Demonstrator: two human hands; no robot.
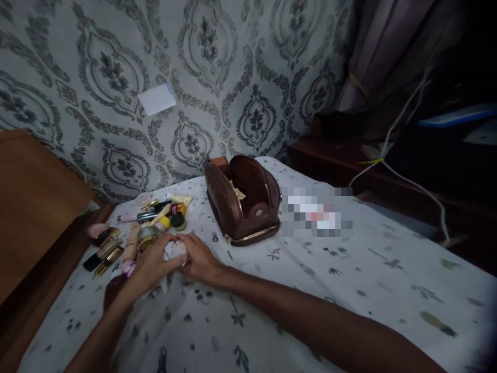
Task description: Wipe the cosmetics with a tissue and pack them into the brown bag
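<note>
My left hand (pixel 157 261) and my right hand (pixel 200 259) meet over the sheet, both closed around a small white, soft-looking wad like a tissue (pixel 175 252). Whether something sits inside the wad is hidden by my fingers. Just beyond my left hand lies a group of cosmetics, among them a gold-banded jar (pixel 147 238), a dark green-lidded pot (pixel 178 223), a beige tube (pixel 132 242) and a pale yellow tube (pixel 180 198). A brown makeup bag (pixel 248 207) stands unzipped to the right of my hands, with a small pale item (pixel 237 192) inside.
The patterned bedsheet (pixel 310 290) spreads under everything. A wooden headboard-like panel (pixel 39 207) borders the left, and a patterned wall (pixel 155 140) rises behind. White cables (pixel 411 178) hang at the right by dark furniture (pixel 322 160). A pixelated item (pixel 314 212) lies right of the bag.
</note>
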